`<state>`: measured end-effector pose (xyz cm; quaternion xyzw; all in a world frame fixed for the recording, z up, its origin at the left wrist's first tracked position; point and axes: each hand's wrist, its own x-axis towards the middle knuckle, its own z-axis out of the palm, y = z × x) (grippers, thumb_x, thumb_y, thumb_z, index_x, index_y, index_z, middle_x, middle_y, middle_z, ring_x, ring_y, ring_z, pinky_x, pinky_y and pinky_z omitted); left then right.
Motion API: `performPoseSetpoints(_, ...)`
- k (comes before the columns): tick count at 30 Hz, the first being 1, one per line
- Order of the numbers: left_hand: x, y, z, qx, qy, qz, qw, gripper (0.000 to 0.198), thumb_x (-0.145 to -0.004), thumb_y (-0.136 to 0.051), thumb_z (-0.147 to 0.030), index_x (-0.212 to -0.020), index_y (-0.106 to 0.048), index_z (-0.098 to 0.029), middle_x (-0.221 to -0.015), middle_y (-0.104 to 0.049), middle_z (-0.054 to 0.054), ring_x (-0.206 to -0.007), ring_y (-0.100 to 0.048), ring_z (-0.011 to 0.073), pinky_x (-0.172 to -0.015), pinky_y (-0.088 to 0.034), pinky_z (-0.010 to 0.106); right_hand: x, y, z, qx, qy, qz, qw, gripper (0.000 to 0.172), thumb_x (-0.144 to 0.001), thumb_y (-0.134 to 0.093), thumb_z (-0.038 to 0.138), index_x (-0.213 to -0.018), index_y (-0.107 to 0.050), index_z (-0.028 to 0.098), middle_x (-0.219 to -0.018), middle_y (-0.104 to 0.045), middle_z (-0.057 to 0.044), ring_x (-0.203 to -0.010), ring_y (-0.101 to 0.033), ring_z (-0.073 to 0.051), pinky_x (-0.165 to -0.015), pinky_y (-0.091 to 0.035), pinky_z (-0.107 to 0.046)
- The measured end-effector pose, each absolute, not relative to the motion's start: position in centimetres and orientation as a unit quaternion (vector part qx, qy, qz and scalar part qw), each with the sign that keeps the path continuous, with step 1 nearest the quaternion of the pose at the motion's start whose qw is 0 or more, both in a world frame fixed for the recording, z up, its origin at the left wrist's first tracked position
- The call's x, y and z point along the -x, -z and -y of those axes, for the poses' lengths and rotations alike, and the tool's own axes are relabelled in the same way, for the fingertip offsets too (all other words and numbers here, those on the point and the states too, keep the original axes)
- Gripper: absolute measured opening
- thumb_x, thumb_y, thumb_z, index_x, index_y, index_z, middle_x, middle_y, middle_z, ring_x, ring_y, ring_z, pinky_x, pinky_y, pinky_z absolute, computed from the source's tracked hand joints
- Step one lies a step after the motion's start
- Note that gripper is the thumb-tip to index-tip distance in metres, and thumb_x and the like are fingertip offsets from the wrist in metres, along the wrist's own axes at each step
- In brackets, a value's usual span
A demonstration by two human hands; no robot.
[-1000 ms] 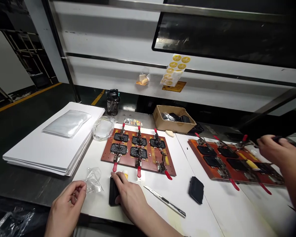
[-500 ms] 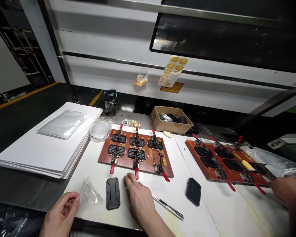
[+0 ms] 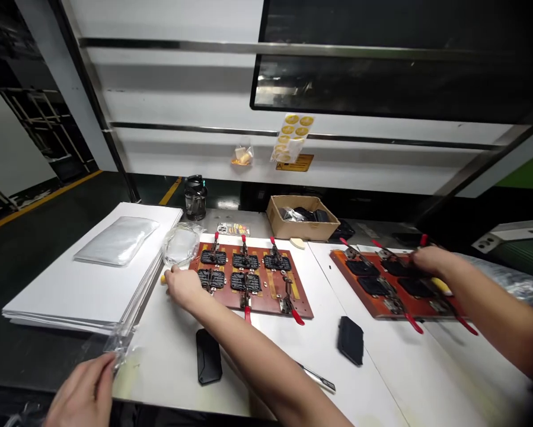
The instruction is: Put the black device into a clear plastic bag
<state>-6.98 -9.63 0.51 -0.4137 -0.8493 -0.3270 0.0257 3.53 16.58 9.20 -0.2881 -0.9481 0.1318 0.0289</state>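
R hand (image 3: 184, 289): fingers curled low, a small yellow-tipped item (image 3: 163, 278) poking out beside them, grip unclear. Hand sat near the L edge of the red-brown fixture board (image 3: 259, 300) w/ black parts under toggle clamps, just below a round clear plastic bag (image 3: 181, 245). L hand (image 3: 82, 391): fingers closed, pinching a clear poly bag (image 3: 119, 347) by its edge, well away from the board, a good light hold for thin film. Black rugged phone case (image 3: 208, 356) lay flat on the white table (image 3: 168, 370) nr the front edge. Co-worker's hand (image 3: 430, 261) was on a second fixture board (image 3: 340, 259), R side.
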Motion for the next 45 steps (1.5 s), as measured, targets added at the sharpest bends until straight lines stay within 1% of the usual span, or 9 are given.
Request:
performPoseSetpoints(5, 4.4, 1.9, 6.3, 0.461, 0.325, 0.823, -0.064, 0.030, -0.095, -0.046, -0.051, -0.105, -0.065, -0.030, -0.110, -0.069, 0.002, -0.102, -0.066, 0.0258, -0.086, -0.051, 0.040, -12.0, -7.6, -11.8, 0.320, -0.125, 0.939, -0.012, 0.029, -0.102, -0.051, 0.043, -0.098, -0.068, 0.019, -0.097, -0.070, -0.004, -0.085, -0.072, -0.024, -0.070, -0.056, -0.031)
performPoseSetpoints(7, 3.3, 2.5, 4.9, 0.450, 0.348, 0.810, -0.140, 0.033, -0.096, -0.043, -0.052, -0.103, -0.064, -0.027, -0.110, -0.068, 0.004, -0.105, -0.063, 0.0272, -0.090, -0.049, 0.042, -15.2, -6.0, -9.8, 0.353, -0.123, 0.926, -0.061, 0.033, -0.094, -0.066, 0.042, -0.115, -0.068, 0.016, -0.111, -0.069, -0.010, -0.078, -0.073, -0.028, -0.064, -0.057, -0.035)
performPoseSetpoints(12, 2.5, 2.6, 2.8, 0.437, 0.349, 0.801, -0.213, 0.037, -0.094, -0.043, -0.057, -0.101, -0.063, -0.026, -0.106, -0.070, 0.007, -0.105, -0.062, 0.0311, -0.094, -0.046, 0.044, -17.7, -3.6, -8.0, 0.371, -0.135, 0.912, -0.112, 0.098, -0.078, -0.084, 0.048, -0.156, -0.035, 0.014, -0.140, -0.053, -0.022, -0.079, -0.073, -0.031, -0.062, -0.059, -0.039)
performPoseSetpoints(18, 3.6, 1.8, 3.5, 0.374, 0.388, 0.784, -0.308, 0.044, -0.090, -0.051, -0.067, -0.095, -0.062, -0.024, -0.081, -0.070, 0.001, -0.076, -0.070, 0.0213, -0.072, -0.054, 0.029, -20.0, -5.4, -8.9, 0.418, -0.401, 0.805, 0.125, 0.015, -0.089, -0.071, 0.035, -0.088, -0.068, 0.021, -0.088, -0.067, 0.000, -0.081, -0.065, -0.019, -0.071, -0.047, -0.026)
performPoseSetpoints(22, 2.8, 1.1, 3.4, 0.352, 0.429, 0.755, -0.348, 0.045, -0.092, -0.049, -0.066, -0.093, -0.058, -0.022, -0.081, -0.071, 0.002, -0.071, -0.069, 0.0192, -0.062, -0.053, 0.026, -18.3, -4.4, -7.9, 0.412, -0.571, 0.634, 0.321, 0.026, -0.096, -0.060, 0.043, -0.098, -0.067, 0.018, -0.083, -0.063, -0.001, -0.076, -0.058, -0.016, -0.069, -0.044, -0.024)
performPoseSetpoints(30, 0.8, 0.3, 2.6, 0.387, 0.387, 0.794, -0.262, 0.031, -0.097, -0.044, -0.056, -0.094, -0.055, -0.027, -0.074, -0.066, -0.003, -0.068, -0.065, 0.0182, -0.068, -0.047, 0.026, -17.0, -1.5, -5.1, 0.403, -0.513, 0.709, 0.269, 0.016, -0.093, -0.059, 0.030, -0.100, -0.071, 0.022, -0.088, -0.064, 0.000, -0.075, -0.058, -0.014, -0.068, -0.041, -0.023)
performPoseSetpoints(35, -0.1, 0.4, 2.5, 0.453, 0.350, 0.791, -0.214, 0.026, -0.101, -0.039, -0.049, -0.097, -0.054, -0.029, -0.079, -0.064, -0.002, -0.071, -0.063, 0.0204, -0.068, -0.042, 0.029, -17.9, -2.5, -6.2, 0.405, -0.475, 0.762, 0.174, 0.013, -0.080, -0.067, 0.020, -0.070, -0.059, 0.018, -0.067, -0.056, 0.005, -0.061, -0.047, -0.009, -0.059, -0.030, -0.022)
performPoseSetpoints(40, -0.8, 0.1, 2.6, 0.512, 0.342, 0.771, -0.162, 0.026, -0.103, -0.039, -0.045, -0.109, -0.057, -0.029, -0.107, -0.065, 0.003, -0.101, -0.064, 0.0236, -0.086, -0.043, 0.034, -17.8, -3.0, -6.7, 0.419, -0.515, 0.724, 0.188, 0.017, -0.085, -0.061, 0.022, -0.070, -0.055, 0.017, -0.063, -0.051, 0.006, -0.060, -0.044, -0.008, -0.057, -0.028, -0.020)
performPoseSetpoints(45, -1.9, -0.9, 2.8, 0.601, 0.331, 0.724, -0.066, 0.019, -0.104, -0.042, -0.029, -0.109, -0.059, -0.025, -0.098, -0.062, 0.003, -0.094, -0.064, 0.0193, -0.083, -0.047, 0.029, -17.9, -2.2, -6.6, 0.370, -0.626, 0.664, 0.174, 0.011, -0.083, -0.063, 0.025, -0.077, -0.064, 0.016, -0.066, -0.055, 0.005, -0.062, -0.048, -0.009, -0.057, -0.031, -0.019)
